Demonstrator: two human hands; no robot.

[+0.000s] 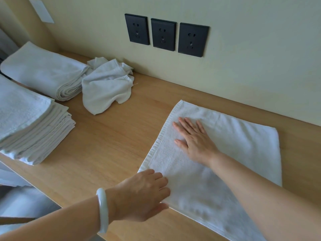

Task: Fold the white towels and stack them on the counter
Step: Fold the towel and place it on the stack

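A white towel (231, 153) lies spread flat on the wooden counter (107, 145), folded once, with its hemmed edge to the left. My right hand (194, 138) presses flat on its upper left part, fingers straight. My left hand (144, 193), with a pale bangle on the wrist, grips the towel's near left edge; its fingertips are tucked under the cloth and hidden. A stack of folded white towels (33, 129) sits at the left edge of the counter. A crumpled white towel (106, 86) lies near the wall.
Another thick folded towel (45, 73) lies at the far left behind the stack. Three black wall sockets (165, 34) sit above the counter. The counter's front edge runs diagonally at the lower left, with white fabric (20, 200) below it.
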